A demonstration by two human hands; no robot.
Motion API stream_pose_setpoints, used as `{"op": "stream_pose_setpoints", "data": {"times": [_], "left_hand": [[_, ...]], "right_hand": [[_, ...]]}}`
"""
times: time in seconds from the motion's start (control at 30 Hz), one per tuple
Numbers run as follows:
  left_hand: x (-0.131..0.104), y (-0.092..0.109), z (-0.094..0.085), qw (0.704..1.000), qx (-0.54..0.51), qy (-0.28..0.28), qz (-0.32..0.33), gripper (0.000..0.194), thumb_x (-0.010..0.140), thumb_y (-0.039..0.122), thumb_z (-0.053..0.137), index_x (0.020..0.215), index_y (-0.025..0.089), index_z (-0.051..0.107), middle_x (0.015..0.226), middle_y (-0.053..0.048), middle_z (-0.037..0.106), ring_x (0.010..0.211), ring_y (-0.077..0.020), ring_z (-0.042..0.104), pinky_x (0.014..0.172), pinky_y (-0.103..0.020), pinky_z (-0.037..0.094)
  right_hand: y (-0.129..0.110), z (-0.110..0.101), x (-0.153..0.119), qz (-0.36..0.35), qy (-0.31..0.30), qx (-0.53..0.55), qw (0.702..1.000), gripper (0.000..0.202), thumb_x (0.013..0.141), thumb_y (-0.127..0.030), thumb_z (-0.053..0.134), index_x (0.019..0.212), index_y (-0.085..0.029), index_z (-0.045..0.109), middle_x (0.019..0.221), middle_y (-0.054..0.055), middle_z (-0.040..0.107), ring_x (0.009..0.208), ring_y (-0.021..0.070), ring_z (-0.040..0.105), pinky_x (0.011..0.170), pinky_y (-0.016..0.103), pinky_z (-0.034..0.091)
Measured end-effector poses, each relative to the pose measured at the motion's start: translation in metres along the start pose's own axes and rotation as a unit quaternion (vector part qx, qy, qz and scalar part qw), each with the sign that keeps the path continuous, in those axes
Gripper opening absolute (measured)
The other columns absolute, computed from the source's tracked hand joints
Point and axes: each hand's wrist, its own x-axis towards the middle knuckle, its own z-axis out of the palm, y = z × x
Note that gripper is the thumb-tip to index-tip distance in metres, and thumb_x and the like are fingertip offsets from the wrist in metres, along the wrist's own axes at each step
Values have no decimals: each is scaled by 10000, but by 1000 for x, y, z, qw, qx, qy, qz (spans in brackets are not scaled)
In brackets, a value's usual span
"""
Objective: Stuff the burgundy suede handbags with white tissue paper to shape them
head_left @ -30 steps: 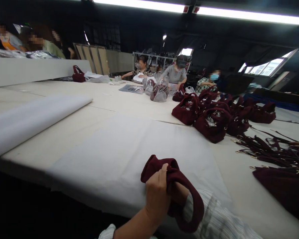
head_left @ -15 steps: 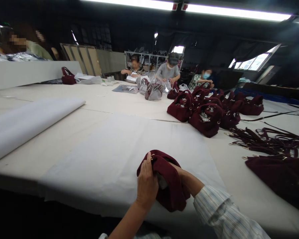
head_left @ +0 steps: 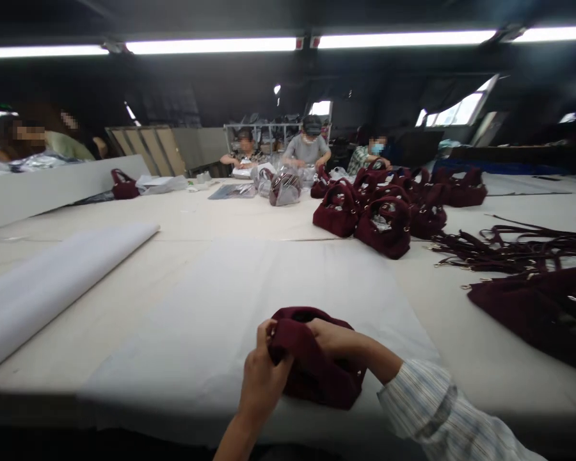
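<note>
Workshop table [head_left: 182,218], maroon bag [head_left: 317,378] on white paper [head_left: 211,320], left hand [head_left: 262,378] and right hand [head_left: 333,336] fingers closed gripping it

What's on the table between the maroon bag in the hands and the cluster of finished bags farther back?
In the head view, only the white paper sheet and bare table lie between the maroon bag and the bag cluster.

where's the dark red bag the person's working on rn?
Head view, bottom centre: the dark red bag lies on the white paper sheet at the table's near edge, gripped by the left hand and right hand, nearer than the heap of finished bags.
</note>
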Motion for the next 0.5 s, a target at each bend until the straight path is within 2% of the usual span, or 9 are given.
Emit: {"op": "stream_pose_setpoints", "data": {"times": [0.07, 0.13, 0.2, 0.23, 0.3, 0.33, 0.4, 0.43, 0.5], "left_hand": [[4, -5, -10, 999, 10, 18, -25, 431, 808, 387, 584, 1211, 284, 468, 813, 30, 715, 713, -228, 692, 663, -306, 496], [13, -10, -14, 997, 28, 57, -50, 337, 803, 389, 558, 1126, 302, 517, 859, 26, 715, 669, -212, 680, 633, -299, 477], [24, -11, -16, 989, 40, 109, -94, 282, 805, 424, 564, 1061, 307, 547, 911, 10, 714, 650, -208, 672, 597, -300, 470], [29, -8, -16, 983, 32, 135, -119, 298, 799, 459, 584, 1051, 305, 551, 898, 1, 710, 642, -213, 667, 569, -301, 471], [35, 1, -12, 972, -32, 181, -149, 392, 771, 518, 628, 1078, 295, 531, 810, 1, 687, 617, -219, 654, 510, -298, 478], [35, 7, -6, 965, -90, 197, -149, 445, 754, 535, 650, 1094, 287, 508, 769, 11, 668, 605, -216, 650, 493, -297, 488], [29, 20, 13, 946, -222, 199, -128, 528, 715, 538, 704, 1099, 270, 461, 761, 28, 652, 618, -204, 659, 515, -302, 532], [23, 25, 28, 935, -277, 190, -117, 557, 695, 534, 732, 1089, 263, 446, 795, 24, 659, 656, -202, 675, 553, -312, 561], [7, 34, 64, 927, -327, 155, -103, 588, 668, 552, 763, 1049, 252, 430, 902, -11, 678, 764, -217, 709, 643, -341, 602]], "right_hand": [[-20, -12, -25, 7, 19, -24, 1000, 266, 856, -155, 538, 1005, -216, 750, 991, -16, 735, 892, 179, 660, 814, 255, 495], [-40, -20, -57, 3, 88, -70, 994, 303, 828, -137, 535, 1007, -241, 756, 1012, -19, 732, 907, 178, 654, 811, 242, 470], [-52, -21, -88, 49, 160, -115, 979, 252, 815, -175, 589, 978, -250, 766, 861, -17, 729, 780, 174, 647, 709, 245, 453], [-54, -18, -101, 88, 182, -120, 972, 262, 815, -213, 621, 1033, -253, 758, 769, -19, 712, 705, 171, 632, 652, 251, 439], [-48, -10, -118, 149, 208, -93, 962, 529, 810, -293, 678, 1334, -259, 613, 726, -21, 696, 631, 173, 614, 612, 265, 439], [-41, -6, -120, 156, 218, -66, 961, 719, 814, -332, 696, 1483, -258, 442, 817, -5, 713, 649, 177, 624, 635, 275, 465], [-21, -1, -113, 119, 254, -11, 960, 967, 832, -416, 707, 1588, -263, 124, 1165, 76, 671, 848, 203, 661, 786, 320, 517], [-10, 0, -104, 88, 281, 16, 956, 1000, 843, -463, 697, 1591, -261, 66, 1326, 118, 582, 994, 226, 646, 879, 355, 515], [9, -6, -82, 32, 341, 71, 937, 983, 850, -542, 674, 1586, -235, 100, 1492, 165, 414, 1248, 272, 528, 1019, 420, 460]]}}
